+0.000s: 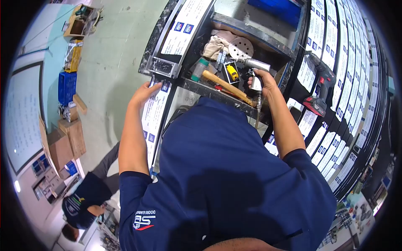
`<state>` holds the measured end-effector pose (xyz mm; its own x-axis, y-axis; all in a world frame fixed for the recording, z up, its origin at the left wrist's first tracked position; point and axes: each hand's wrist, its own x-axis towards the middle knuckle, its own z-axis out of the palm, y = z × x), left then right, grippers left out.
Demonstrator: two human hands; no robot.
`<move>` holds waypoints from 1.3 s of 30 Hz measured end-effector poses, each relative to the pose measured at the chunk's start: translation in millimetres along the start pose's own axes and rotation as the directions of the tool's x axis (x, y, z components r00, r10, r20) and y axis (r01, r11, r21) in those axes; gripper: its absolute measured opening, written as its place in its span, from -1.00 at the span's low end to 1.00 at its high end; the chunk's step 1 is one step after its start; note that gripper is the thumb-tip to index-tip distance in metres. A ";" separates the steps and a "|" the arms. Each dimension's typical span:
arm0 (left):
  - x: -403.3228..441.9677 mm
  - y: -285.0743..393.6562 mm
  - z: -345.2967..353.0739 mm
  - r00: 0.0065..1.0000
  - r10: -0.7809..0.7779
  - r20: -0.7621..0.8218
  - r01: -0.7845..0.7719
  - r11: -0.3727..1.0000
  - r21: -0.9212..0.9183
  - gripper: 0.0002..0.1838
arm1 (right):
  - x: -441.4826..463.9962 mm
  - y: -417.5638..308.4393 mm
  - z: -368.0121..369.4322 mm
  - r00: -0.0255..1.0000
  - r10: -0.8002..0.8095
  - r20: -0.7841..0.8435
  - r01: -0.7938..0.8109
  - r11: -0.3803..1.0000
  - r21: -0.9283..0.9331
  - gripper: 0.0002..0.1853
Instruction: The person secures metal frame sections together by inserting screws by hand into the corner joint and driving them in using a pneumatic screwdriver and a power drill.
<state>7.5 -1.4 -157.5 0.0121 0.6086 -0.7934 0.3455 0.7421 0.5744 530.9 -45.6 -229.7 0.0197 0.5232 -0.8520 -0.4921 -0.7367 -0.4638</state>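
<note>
My right hand (pixel 265 83) is closed around the handle of a silver pistol-shaped air drill (pixel 258 64), over the right side of a black tool tray (pixel 197 88). A hose hangs from the base of its grip. At the left, my left hand (pixel 144 94) touches a long profile covered in white printed film (pixel 154 109), its visible fingers apart. Just beyond that hand, a metal block-like fixture (pixel 162 67) sits across the profile's line. Inside the tray lie a wooden-handled tool (pixel 226 87), a green-banded cylinder (pixel 200 69), a yellow item (pixel 232 72) and a perforated sanding disc (pixel 241 48).
A cordless drill (pixel 320 83) rests on several film-covered profiles (pixel 347 62) stacked at the right. Pale gloves (pixel 216 46) lie in the tray. Blue bins (pixel 67 88) and wooden boxes (pixel 72 136) stand along the left. Another person (pixel 86 196) is at the lower left.
</note>
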 end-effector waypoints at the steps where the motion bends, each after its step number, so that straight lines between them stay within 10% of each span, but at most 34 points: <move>1: 0.7 2.3 1.3 1.000 0.009 0.018 -0.009 1.000 0.003 -0.30 | 8.9 5.4 -5.0 0.999 0.039 0.006 -0.039 0.997 0.066 -0.70; 3: 0.5 7.0 -4.5 0.999 0.024 0.039 -0.030 0.988 0.153 -0.21 | 27.1 18.4 -14.7 0.978 0.148 0.148 -0.180 0.955 0.234 -0.72; 4: 11.8 -7.7 -13.7 0.929 0.364 0.070 -0.369 0.889 0.272 -0.10 | 17.7 21.8 -6.1 0.995 0.033 0.091 -0.051 0.980 0.194 -0.69; 5: 2.7 9.9 -12.7 0.971 0.238 -0.037 -0.210 0.911 0.356 -0.09 | 9.0 20.3 -1.3 0.999 -0.022 0.023 0.017 0.973 0.232 -0.69; 8: 12.9 11.3 -50.8 0.974 0.214 -0.072 -0.224 0.953 -0.205 -0.34 | 31.7 44.2 -11.5 0.998 -0.016 0.054 0.000 0.959 0.282 -0.75; 13: 33.9 62.2 -27.0 0.968 0.248 0.045 -0.225 0.929 -0.296 -0.42 | 12.0 35.8 0.4 0.997 0.065 -0.052 -0.053 0.976 0.209 -0.75; 17: 59.3 88.0 -21.9 0.971 0.054 0.233 -0.021 0.990 -0.143 -0.20 | 35.0 51.9 -0.4 0.982 -0.082 -0.171 0.094 0.994 0.058 -0.63; 19: 61.5 96.1 -19.6 0.953 0.006 0.302 0.039 0.989 -0.141 -0.10 | 25.7 54.0 0.9 0.897 -0.284 -0.340 0.105 0.882 -0.459 -0.49; 26: 71.3 102.3 -24.3 0.851 -0.063 0.521 0.080 0.997 -0.009 0.15 | -47.4 80.5 15.7 0.802 -0.470 -0.368 0.084 0.699 -0.710 -0.24; 35: 58.8 102.8 -17.9 0.746 0.012 0.666 -0.008 1.000 -0.009 0.26 | -216.9 132.4 52.1 0.213 -0.970 -0.115 0.451 0.202 -0.870 -0.31; 39: 61.2 93.6 -19.5 0.765 0.040 0.643 -0.015 0.999 -0.044 0.25 | -269.0 146.0 5.2 -0.104 -0.993 -0.055 0.183 0.035 -0.982 -0.34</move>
<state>22.2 110.8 -148.3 0.6260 0.3147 -0.7135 0.3037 0.7444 0.5947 449.3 -291.7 -67.0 0.5342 0.6538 0.5359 0.8415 -0.3509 -0.4108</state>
